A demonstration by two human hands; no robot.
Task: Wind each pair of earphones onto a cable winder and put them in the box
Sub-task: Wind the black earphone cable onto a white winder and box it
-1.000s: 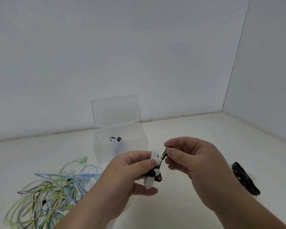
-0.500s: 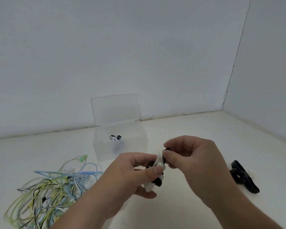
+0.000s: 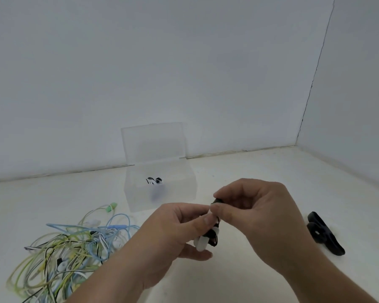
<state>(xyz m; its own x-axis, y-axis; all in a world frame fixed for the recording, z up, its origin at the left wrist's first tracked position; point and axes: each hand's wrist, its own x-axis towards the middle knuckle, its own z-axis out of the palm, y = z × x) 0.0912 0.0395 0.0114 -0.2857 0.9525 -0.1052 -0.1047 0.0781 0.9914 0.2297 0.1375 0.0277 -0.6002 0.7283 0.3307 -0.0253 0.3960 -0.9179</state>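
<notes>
White cable winder [image 3: 200, 244], tilted, with black-and-white earphones [image 3: 212, 236] wound round it, was gripped in the left hand [image 3: 173, 230]. The right hand [image 3: 256, 215] pinched the dark cable end [image 3: 217, 201] at the winder's top. Translucent box [image 3: 179, 193] stood just behind, lid open and upright, with one wound black-and-white pair [image 3: 154, 181] inside. Tangled pile of loose earphones [image 3: 70, 248], yellow-green, blue and black-and-white, lay to the left. Two black winders [image 3: 324, 237] lay to the right, touching each other.
</notes>
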